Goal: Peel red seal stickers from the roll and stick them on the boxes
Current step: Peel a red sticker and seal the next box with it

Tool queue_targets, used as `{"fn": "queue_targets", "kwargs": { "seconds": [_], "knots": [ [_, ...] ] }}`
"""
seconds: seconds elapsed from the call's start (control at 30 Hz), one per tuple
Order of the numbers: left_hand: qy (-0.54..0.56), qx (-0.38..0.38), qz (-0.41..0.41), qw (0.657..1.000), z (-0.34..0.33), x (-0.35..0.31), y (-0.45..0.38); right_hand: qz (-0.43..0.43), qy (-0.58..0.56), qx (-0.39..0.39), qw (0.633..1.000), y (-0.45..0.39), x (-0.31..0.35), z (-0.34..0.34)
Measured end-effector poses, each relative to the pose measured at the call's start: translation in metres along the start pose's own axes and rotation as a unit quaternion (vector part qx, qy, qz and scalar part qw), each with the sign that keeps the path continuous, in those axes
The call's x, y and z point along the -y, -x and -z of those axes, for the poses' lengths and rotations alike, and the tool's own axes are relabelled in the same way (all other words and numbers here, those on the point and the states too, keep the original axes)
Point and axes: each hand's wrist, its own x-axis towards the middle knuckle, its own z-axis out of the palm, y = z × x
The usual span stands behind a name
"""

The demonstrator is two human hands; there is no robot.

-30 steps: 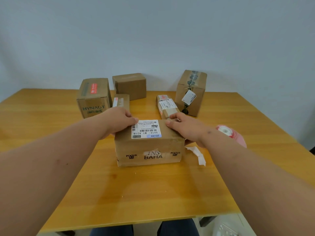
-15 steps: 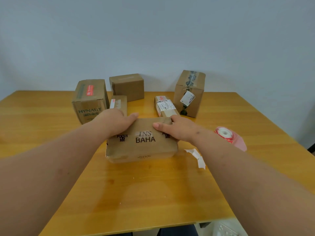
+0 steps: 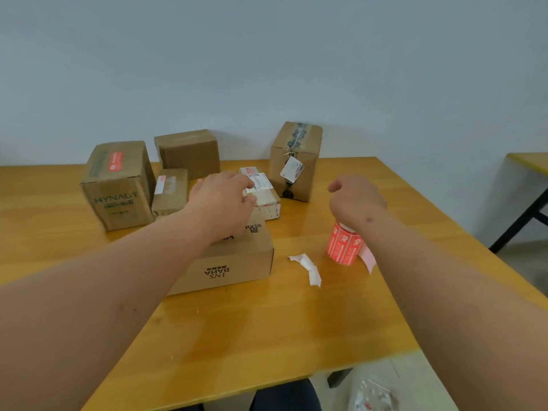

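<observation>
Red seal stickers wrap the roll [image 3: 345, 244] that the right hand [image 3: 355, 200] grips from above, fingers curled round its top, just right of the INS BAHA box [image 3: 237, 262]; the left hand [image 3: 222, 200] hovers over that box's far edge, fingers bent, apparently holding nothing. Left of and behind that box, the HYNAUT box [image 3: 118, 185] already carries a red sticker. The INS BAHA box shows none, so sealing seems barely begun, with a peeled backing scrap [image 3: 308, 266] lying to its right.
</observation>
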Motion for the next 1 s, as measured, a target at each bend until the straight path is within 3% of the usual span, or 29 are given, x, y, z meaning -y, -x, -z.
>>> {"fn": "queue_targets", "kwargs": {
  "seconds": [0.13, 0.33, 0.43, 0.73, 1.0],
  "knots": [
    [0.019, -0.004, -0.03, 0.999, -0.008, -0.033, 0.0, -0.013, 0.031, 0.025, 0.999, -0.001, -0.044, 0.013],
    [0.015, 0.021, -0.04, 0.999, -0.018, -0.062, 0.003, 0.104, 0.123, 0.128, 0.979, 0.015, -0.092, 0.023],
    [-0.004, 0.041, -0.041, 0.998, -0.023, -0.072, 0.004, 0.134, 0.139, 0.126, 0.973, 0.017, -0.101, 0.013],
    [-0.006, 0.048, -0.076, 0.996, -0.034, -0.091, 0.011, 0.161, -0.025, 0.203, 0.966, 0.028, -0.075, 0.008],
    [-0.02, 0.111, -0.087, 0.99, -0.047, -0.094, 0.007, 0.187, -0.04, 0.213, 0.958, 0.031, -0.056, 0.006]
  ]
}}
